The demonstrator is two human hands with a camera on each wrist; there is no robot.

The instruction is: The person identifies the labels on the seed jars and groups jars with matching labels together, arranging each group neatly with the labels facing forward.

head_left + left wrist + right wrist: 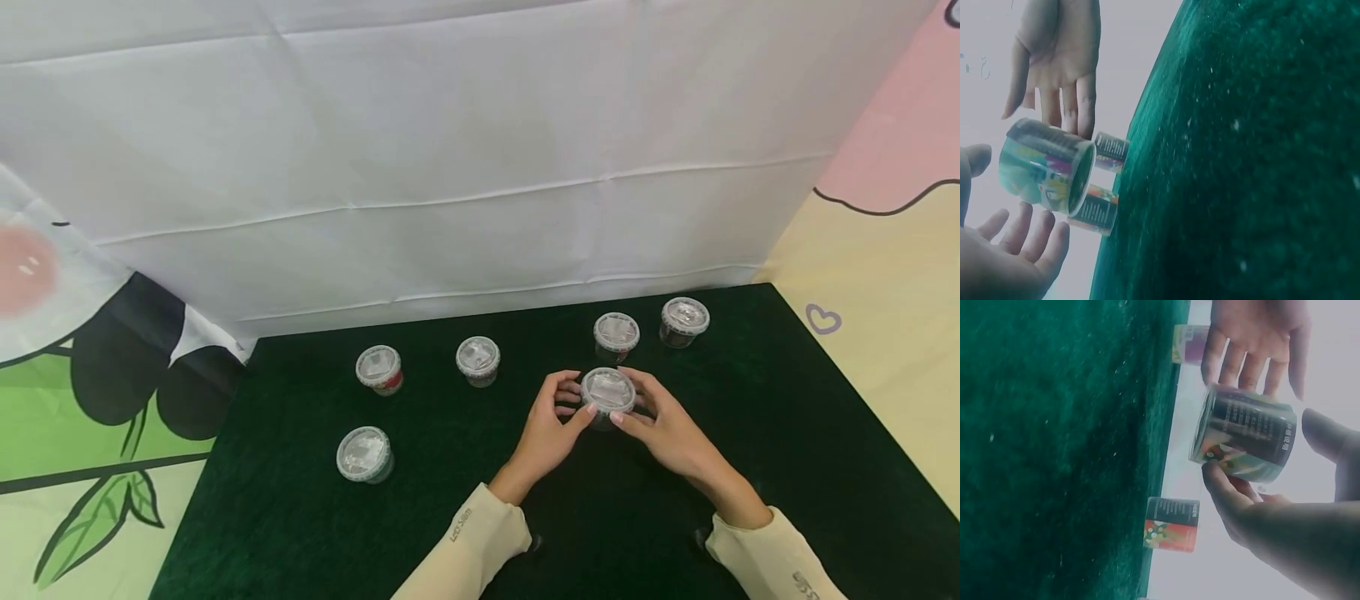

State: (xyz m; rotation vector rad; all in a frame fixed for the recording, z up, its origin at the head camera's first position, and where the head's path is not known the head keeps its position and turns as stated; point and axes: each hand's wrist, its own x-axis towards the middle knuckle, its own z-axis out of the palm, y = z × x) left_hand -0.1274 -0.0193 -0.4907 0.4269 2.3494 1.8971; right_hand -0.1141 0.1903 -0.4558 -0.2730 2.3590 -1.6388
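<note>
A small plastic tub (608, 390) with a round clear lid is between my two hands. In the left wrist view, the same tub (1041, 165) has a colourful printed label and its base looks raised off the green surface. My left hand (551, 433) holds its left side, thumb at the near lid edge. From the right, my right hand (671, 433) grips it with the thumb near the front rim and the fingers behind. The right wrist view shows a dark text panel on the tub (1250, 431). A similar tub (617, 333) stands just behind.
More lidded tubs stand on the dark green cloth (270, 517): one at the far right (684, 318), one at back centre (477, 358), one at back left (378, 367) and one at near left (364, 455). A white cloth (450, 167) hangs behind the table.
</note>
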